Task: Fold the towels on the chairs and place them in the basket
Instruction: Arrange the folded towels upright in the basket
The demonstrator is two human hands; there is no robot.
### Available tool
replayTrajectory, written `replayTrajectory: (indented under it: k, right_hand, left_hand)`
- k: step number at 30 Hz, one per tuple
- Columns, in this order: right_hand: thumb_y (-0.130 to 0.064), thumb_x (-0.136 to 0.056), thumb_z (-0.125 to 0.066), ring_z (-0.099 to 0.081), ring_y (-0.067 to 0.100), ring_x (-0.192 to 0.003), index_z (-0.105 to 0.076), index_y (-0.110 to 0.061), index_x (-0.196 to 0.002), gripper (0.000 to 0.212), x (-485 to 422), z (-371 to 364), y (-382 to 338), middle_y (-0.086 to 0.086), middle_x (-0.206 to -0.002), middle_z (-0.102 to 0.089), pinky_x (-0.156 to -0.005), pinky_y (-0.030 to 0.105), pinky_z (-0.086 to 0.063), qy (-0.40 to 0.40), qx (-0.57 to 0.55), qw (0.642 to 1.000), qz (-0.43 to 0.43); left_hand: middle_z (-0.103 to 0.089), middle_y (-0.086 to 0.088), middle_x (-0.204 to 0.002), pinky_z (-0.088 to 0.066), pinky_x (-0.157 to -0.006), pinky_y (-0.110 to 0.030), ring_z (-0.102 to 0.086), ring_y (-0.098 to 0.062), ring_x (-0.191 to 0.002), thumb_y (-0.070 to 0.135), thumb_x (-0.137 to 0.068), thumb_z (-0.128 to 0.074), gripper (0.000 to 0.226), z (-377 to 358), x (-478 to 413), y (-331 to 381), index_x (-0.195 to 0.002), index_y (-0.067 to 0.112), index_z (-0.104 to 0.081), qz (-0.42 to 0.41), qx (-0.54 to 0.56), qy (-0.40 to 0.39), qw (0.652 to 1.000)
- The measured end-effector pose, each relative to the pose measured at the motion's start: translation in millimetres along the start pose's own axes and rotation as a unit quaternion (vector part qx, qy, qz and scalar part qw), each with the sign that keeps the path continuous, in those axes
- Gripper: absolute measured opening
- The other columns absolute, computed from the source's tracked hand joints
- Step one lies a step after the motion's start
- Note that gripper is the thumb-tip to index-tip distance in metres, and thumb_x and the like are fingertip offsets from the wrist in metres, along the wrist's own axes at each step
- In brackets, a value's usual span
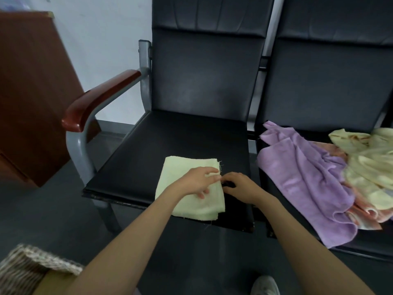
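Note:
A folded pale yellow towel (182, 184) lies on the front of the left chair seat (170, 141). My left hand (198, 180) rests flat on its right half, fingers spread and straight. My right hand (240, 185) sits just right of the towel's right edge with its fingers curled at that edge; whether it pinches the cloth is hidden. On the right chair seat lies a heap: a purple towel (306, 179), a pink one (361, 213) under it, and a cream-yellow one (370, 162) on top. A woven basket (27, 267) shows at the bottom left corner.
The left chair has a brown wooden armrest (100, 99) on a grey metal frame. A brown wooden cabinet (32, 92) stands at the far left. The floor is dark grey. A shoe (265, 286) shows at the bottom edge.

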State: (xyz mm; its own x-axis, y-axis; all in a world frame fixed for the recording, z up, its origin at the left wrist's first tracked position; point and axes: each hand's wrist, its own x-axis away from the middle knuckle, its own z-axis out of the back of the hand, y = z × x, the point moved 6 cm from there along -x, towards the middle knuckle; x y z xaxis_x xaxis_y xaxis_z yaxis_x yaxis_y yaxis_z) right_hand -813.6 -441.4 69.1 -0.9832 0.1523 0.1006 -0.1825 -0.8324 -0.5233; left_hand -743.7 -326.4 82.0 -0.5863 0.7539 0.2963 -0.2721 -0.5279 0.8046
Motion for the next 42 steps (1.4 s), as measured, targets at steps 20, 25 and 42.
replayTrajectory:
  k: [20, 25, 42]
  right_hand:
    - [-0.015, -0.083, -0.071, -0.069, 0.021, -0.087, -0.059, 0.000, -0.109, 0.031, -13.2, -11.9, -19.7, 0.010, -0.102, -0.067, -0.072, 0.032, -0.059, -0.027, -0.310, 0.930, -0.195]
    - [-0.026, -0.077, -0.077, -0.059, 0.012, -0.071, -0.049, -0.015, -0.085, 0.031, -1.6, -18.2, -12.0, -0.001, -0.087, -0.060, -0.055, 0.023, -0.048, -0.070, -0.119, 0.964, -0.227]
    - [-0.054, -0.099, -0.011, 0.013, 0.011, -0.146, 0.002, -0.031, -0.152, 0.059, -43.2, -58.2, -17.0, -0.012, -0.159, 0.008, -0.119, 0.038, 0.008, 0.026, 0.153, 0.985, -0.079]
  left_hand:
    - [0.009, 0.018, -0.158, 0.015, -0.112, -0.054, 0.015, -0.011, -0.145, 0.050, -0.100, -0.011, 0.053, 51.6, 2.6, -105.1, -0.151, 0.036, -0.005, 0.039, -0.279, 0.120, 0.952]
    - [0.009, 0.017, -0.158, 0.015, -0.112, -0.054, 0.014, -0.011, -0.145, 0.051, -0.100, -0.012, 0.055, 51.5, 3.7, -104.1, -0.152, 0.034, -0.006, 0.028, -0.280, 0.117, 0.952]
    - [0.011, 0.015, -0.158, 0.017, -0.112, -0.056, 0.018, -0.013, -0.145, 0.043, -0.101, -0.005, 0.054, 21.5, -0.8, -85.2, -0.152, 0.029, 0.003, 0.060, -0.340, 0.164, 0.924]
